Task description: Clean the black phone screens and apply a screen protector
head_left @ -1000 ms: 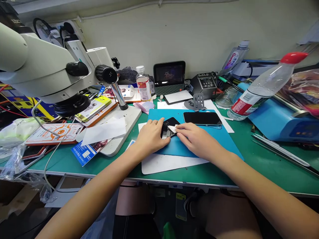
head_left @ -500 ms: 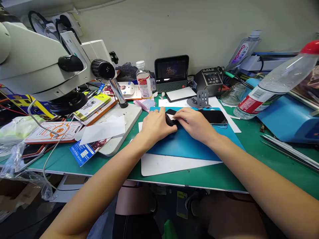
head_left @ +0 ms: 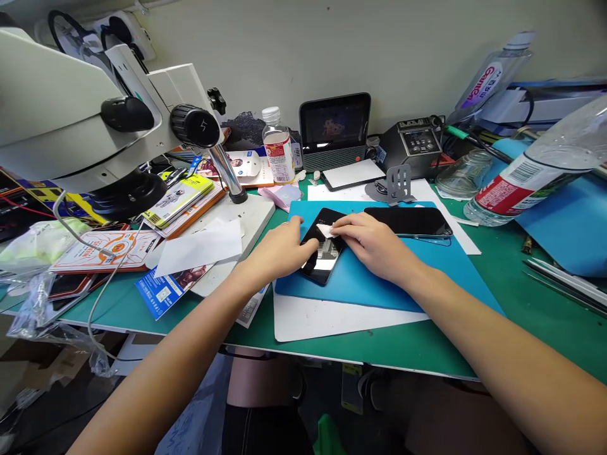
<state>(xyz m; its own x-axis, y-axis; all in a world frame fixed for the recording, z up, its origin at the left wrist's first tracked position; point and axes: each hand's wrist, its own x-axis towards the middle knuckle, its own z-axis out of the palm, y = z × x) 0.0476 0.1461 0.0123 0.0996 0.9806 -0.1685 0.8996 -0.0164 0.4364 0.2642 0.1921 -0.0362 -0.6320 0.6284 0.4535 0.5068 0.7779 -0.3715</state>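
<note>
A glossy black phone (head_left: pixel 322 276) lies at a slant on the blue mat (head_left: pixel 374 284), with bright reflections across its surface. From its left side my left hand (head_left: pixel 284 249) holds it, the thumb over the face and the other fingers at the far left edge. Pinched in the fingertips of my right hand (head_left: pixel 377 243) is a small white wipe (head_left: pixel 324 231), pressed on the phone's upper part. A second dark phone (head_left: pixel 408 221) rests on the mat beyond my right hand.
To the left a microscope (head_left: pixel 61 120) overhangs boxes and papers. Behind the mat stand a small bottle (head_left: pixel 279 151), a smart display (head_left: pixel 334 129) and a black control box (head_left: pixel 412 146). A large bottle (head_left: pixel 516 183) leans at right, near tweezers (head_left: pixel 569 284).
The phone between my hands has come down flatter, and more of its face now shows. My left hand has shifted left and lower along its edge. The camera view has moved slightly.
</note>
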